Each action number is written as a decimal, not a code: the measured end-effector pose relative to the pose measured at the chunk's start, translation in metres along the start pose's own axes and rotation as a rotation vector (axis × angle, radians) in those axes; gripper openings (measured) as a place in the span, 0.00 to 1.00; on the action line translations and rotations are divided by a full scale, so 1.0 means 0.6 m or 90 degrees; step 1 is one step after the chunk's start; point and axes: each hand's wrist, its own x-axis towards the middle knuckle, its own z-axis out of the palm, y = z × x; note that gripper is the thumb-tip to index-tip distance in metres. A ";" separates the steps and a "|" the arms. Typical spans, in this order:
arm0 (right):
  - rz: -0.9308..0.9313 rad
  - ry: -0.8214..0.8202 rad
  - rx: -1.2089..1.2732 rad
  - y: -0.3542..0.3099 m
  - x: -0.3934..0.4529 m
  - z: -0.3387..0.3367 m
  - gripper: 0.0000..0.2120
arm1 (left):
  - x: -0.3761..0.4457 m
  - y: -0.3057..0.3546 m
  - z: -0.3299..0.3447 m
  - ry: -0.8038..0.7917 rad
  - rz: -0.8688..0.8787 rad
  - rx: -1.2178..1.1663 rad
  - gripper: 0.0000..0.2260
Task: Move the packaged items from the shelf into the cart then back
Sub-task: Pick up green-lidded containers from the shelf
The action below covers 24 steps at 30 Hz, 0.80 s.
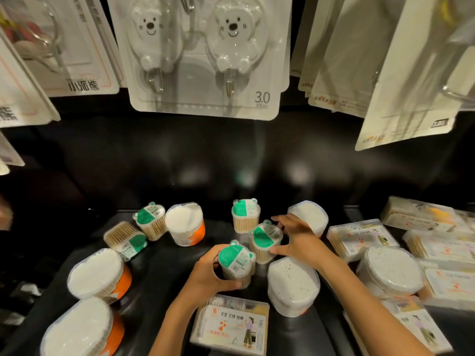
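The shelf is glossy black, and the wall behind it is black too. The small toothpick jars are clear, showing pale tan sticks, and each lid carries a label split green and white with small bear ears. The round cotton swab tubs look white on top with an orange band on the side. The flat boxes are clear with cream labels, orange-red print and a drawn figure in purple and green. The hanging hook cards are white with black-faced white bears.
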 end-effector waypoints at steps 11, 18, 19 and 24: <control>0.077 -0.195 0.175 0.001 0.045 0.014 0.42 | 0.002 0.005 -0.007 0.000 -0.063 -0.022 0.38; 0.099 -0.232 0.269 0.025 0.046 0.026 0.32 | 0.008 0.007 -0.002 -0.006 -0.114 -0.090 0.32; 0.100 -0.228 0.294 0.028 0.046 0.027 0.30 | 0.008 0.009 -0.001 0.004 -0.120 -0.096 0.32; 0.099 -0.166 0.381 0.042 0.045 0.038 0.32 | 0.008 0.023 0.004 0.064 -0.099 -0.118 0.32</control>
